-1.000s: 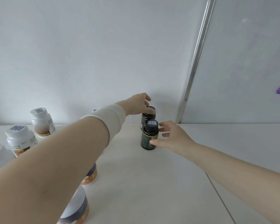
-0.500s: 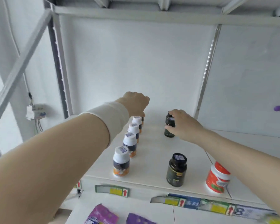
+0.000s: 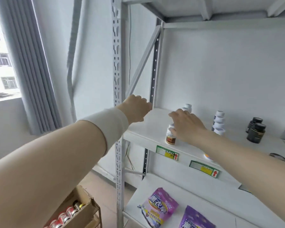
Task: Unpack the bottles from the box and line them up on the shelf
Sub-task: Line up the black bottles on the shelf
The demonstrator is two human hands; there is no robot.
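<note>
My right hand (image 3: 186,125) reaches over the shelf board (image 3: 145,127), fingers stretched out flat above a row of white bottles. Its thumb touches the cap of the front white bottle with a brown label (image 3: 170,138); no firm grip shows. Another white bottle (image 3: 187,107) stands behind the fingertips. My left hand (image 3: 136,107) hovers at the shelf's left edge with curled fingers and nothing in it. Right of my hand stands a second row of white-capped bottles (image 3: 219,120), then two dark bottles (image 3: 255,133). A cardboard box (image 3: 79,211) with several red-labelled containers sits at bottom left.
The perforated shelf post (image 3: 118,112) rises just under my left wrist. Price tags (image 3: 167,153) line the shelf's front edge. Two purple bags (image 3: 158,209) lie on the lower shelf. A window and a grey curtain (image 3: 31,63) are at the left.
The view has pulled back and swung left. My right hand left the dark bottles and moved left onto the white bottle row. My left hand drew back to the shelf's left edge.
</note>
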